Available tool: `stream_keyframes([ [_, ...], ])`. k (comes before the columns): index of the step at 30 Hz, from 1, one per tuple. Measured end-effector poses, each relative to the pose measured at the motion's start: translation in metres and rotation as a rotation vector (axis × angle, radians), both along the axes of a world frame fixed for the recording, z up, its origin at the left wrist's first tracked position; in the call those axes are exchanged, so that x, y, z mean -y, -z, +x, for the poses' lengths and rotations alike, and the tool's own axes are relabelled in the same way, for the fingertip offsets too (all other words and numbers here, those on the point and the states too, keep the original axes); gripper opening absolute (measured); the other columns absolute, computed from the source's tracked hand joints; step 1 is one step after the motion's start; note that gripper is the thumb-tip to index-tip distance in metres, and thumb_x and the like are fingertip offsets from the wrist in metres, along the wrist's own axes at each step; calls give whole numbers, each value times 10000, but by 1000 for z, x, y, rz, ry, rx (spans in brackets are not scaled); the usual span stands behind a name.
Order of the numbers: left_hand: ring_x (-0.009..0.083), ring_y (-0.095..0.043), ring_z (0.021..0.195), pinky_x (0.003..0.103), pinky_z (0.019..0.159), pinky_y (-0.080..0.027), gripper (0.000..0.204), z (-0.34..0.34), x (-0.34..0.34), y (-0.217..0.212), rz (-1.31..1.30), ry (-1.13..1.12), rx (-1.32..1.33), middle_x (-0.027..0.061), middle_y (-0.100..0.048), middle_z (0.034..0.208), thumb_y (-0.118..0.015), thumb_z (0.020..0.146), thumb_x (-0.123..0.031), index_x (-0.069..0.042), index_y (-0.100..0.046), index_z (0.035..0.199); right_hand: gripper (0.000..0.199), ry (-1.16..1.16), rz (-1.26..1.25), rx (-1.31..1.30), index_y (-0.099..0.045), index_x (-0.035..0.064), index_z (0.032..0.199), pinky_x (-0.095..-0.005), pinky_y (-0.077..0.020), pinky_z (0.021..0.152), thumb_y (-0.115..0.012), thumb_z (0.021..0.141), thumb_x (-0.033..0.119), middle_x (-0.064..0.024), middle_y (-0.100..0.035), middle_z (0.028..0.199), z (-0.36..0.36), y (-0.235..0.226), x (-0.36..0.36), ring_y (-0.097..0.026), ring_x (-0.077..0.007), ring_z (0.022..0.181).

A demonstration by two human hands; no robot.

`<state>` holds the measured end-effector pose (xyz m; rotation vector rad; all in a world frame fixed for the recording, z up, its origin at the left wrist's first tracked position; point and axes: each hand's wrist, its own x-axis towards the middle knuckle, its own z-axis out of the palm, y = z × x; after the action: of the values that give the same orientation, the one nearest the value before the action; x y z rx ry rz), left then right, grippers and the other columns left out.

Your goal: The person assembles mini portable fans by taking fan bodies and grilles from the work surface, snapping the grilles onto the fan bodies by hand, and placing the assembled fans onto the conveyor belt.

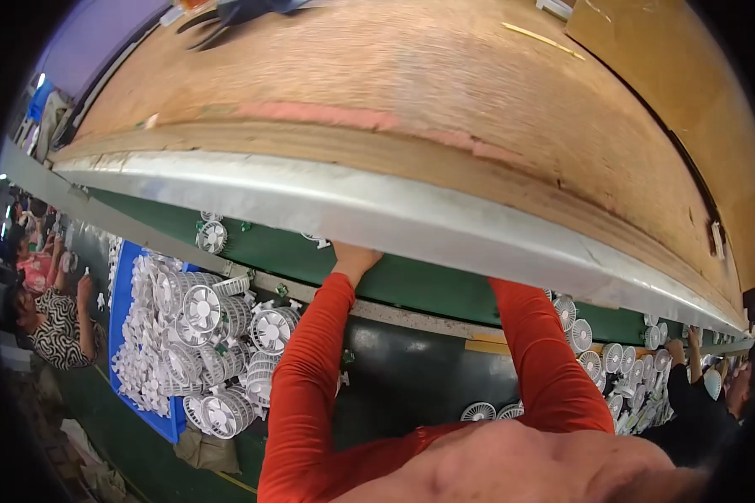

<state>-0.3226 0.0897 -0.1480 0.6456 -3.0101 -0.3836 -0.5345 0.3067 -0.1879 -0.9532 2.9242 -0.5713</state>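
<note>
Both my arms, in red sleeves, reach under a wooden shelf (352, 92) with a pale metal front edge (377, 197). Only the wrist and back of my left hand (356, 258) show over the green conveyor belt (268, 251); its fingers are hidden behind the edge. Just left of it, part of a small white fan (317, 241) peeks out below the shelf. My right hand is wholly covered by the shelf, so what it touches cannot be seen. Further left on the belt lies another white fan (212, 237).
On the left, a blue bin (174, 426) holds small white parts, with white fan heads (222, 411) piled beside and over it. More fans (612, 359) crowd the right side. Co-workers sit at the far left (63, 323) and far right (700, 411). A cardboard sheet (679, 67) stands at the upper right.
</note>
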Motion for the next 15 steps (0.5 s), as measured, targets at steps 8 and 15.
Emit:
stream_keyframes([
  [8, 373, -463, 1124, 499, 931, -377, 576, -103, 70, -23, 231, 50, -103, 176, -498, 1246, -718, 685, -390, -115, -567, 1167, 711, -28, 2, -30, -445, 69, 1298, -430, -346, 1013, -704, 706, 366, -200, -439, 1321, 24, -4, -8, -388, -345, 1246],
  [15, 385, -485, 1097, 495, 937, -380, 560, -78, 21, 33, 515, 194, -205, 188, -528, 1206, -689, 712, -404, -93, -569, 1163, 707, 45, 82, -84, -453, 70, 1290, -435, -355, 1002, -708, 698, 361, -204, -445, 1311, 23, -8, -55, -400, -347, 1230],
])
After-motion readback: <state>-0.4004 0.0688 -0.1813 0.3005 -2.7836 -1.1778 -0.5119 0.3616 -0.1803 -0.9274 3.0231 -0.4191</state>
